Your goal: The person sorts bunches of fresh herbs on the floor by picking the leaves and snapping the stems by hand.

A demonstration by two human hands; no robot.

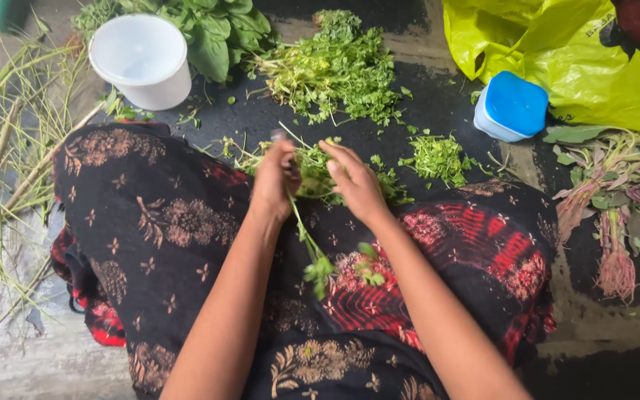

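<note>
**Stripping leaves from a stem**

Fingers of the left hand (pixel 275 181) pinch a leafy green sprig (pixel 312 252) hanging over the lap; the right hand (pixel 355 181) plucks at the bunch of greens (pixel 312 174). Better to hold the stem taut and strip leaves towards the picked pile (pixel 438 157).

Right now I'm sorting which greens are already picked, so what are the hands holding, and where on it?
Both hands, left and right, hold a leafy sprig by its upper stem; its leafy end hangs over the lap.
</note>
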